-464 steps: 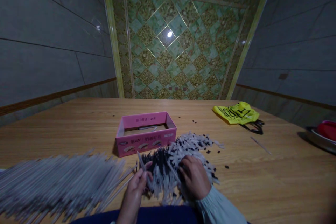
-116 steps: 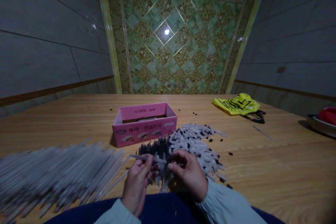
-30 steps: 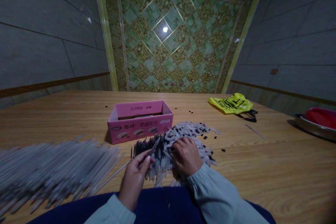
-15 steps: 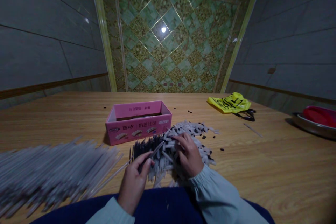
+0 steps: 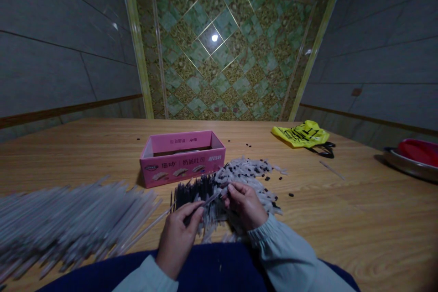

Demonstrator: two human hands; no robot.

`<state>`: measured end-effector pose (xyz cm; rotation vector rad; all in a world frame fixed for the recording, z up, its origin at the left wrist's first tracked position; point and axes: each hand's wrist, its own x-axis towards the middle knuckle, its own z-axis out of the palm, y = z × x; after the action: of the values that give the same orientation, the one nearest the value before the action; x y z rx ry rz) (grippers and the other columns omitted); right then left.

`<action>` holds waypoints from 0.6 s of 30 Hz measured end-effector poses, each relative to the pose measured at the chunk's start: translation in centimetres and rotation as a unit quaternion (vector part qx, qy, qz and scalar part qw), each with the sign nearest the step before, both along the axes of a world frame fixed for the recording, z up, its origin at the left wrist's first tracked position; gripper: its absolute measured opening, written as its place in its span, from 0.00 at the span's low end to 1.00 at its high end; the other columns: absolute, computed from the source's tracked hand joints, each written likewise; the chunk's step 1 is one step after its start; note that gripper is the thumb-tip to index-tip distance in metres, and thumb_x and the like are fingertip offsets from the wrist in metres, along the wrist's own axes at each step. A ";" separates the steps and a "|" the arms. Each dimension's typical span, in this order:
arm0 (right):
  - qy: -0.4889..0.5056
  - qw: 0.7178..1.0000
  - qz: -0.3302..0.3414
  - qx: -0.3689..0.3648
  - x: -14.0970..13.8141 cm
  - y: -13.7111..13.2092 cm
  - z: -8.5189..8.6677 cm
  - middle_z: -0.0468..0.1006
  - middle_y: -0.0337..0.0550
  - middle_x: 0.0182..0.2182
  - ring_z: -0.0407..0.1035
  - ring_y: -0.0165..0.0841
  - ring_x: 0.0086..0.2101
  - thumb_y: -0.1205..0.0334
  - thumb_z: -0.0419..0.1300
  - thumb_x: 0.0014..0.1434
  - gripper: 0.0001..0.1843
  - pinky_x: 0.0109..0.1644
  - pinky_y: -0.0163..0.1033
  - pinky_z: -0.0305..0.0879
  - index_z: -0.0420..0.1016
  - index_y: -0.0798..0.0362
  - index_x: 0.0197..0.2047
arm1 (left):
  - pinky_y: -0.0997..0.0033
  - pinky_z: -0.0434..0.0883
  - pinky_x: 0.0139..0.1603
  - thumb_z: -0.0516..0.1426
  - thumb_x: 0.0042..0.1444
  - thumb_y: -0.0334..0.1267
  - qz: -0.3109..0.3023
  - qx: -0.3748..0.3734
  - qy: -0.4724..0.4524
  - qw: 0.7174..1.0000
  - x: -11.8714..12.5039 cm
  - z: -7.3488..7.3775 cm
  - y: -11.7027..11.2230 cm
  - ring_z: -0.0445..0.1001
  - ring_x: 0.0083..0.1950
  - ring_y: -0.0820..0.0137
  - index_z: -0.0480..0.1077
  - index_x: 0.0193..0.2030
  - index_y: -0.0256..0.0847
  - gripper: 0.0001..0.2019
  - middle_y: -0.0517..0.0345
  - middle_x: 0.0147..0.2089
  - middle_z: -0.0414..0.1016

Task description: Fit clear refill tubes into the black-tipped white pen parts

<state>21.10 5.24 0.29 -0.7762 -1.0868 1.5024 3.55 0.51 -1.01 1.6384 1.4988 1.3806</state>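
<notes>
In the head view my left hand point(image 5: 181, 232) pinches the near end of a thin dark-and-clear tube point(image 5: 212, 198) that slants up to the right. My right hand point(image 5: 246, 205) is closed at the tube's upper end; any small piece between its fingertips cannot be made out. Under and behind the hands lie a bundle of dark-tipped thin sticks point(image 5: 193, 191) and a heap of short translucent pieces mixed with small black bits point(image 5: 253, 169). To the left spreads a large pile of long clear tubes point(image 5: 75, 219).
A pink open box point(image 5: 183, 171) with printed lettering stands just behind the sticks. Further right lie a yellow bag point(image 5: 303, 134) with black handles and a single thin stick point(image 5: 331, 169). A metal tray point(image 5: 410, 162) with something red sits at the right edge.
My right hand has come back from the heap toward my left, and its fingertips now meet the tube's upper end. My left hand still holds the tube.
</notes>
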 end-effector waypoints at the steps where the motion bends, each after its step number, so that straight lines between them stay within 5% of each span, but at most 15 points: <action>1: 0.010 1.000 0.005 -0.003 -0.1 0.0 0.0 0.73 0.38 0.19 0.64 0.23 0.18 0.51 0.67 0.44 0.18 0.22 0.28 0.57 0.73 0.58 0.30 | 0.63 0.69 0.42 0.57 0.51 0.45 0.000 0.001 0.003 1.000 0.0 -0.1 0.0 0.75 0.37 0.59 0.78 0.39 0.43 0.13 0.51 0.34 0.80; 8: -0.015 0.999 -0.039 0.004 0.0 0.0 0.2 0.75 0.39 0.20 0.64 0.23 0.17 0.50 0.67 0.44 0.19 0.21 0.28 0.56 0.73 0.58 0.31 | 0.64 0.70 0.42 0.56 0.52 0.46 -0.014 -0.010 0.018 1.000 -0.1 -0.6 0.0 0.76 0.38 0.61 0.77 0.41 0.42 0.15 0.51 0.38 0.80; 18: -0.140 0.976 -0.063 0.153 0.1 -0.3 0.3 0.76 0.40 0.25 0.67 0.28 0.23 0.59 0.64 0.48 0.09 0.28 0.33 0.63 0.78 0.54 0.33 | 0.64 0.69 0.48 0.53 0.55 0.44 -0.025 0.009 0.079 0.997 -0.3 -1.0 0.2 0.75 0.45 0.63 0.76 0.42 0.42 0.15 0.52 0.42 0.79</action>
<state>21.24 4.98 0.64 -0.8371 -1.4124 1.1056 3.25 0.73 -2.02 1.8205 1.5260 1.2672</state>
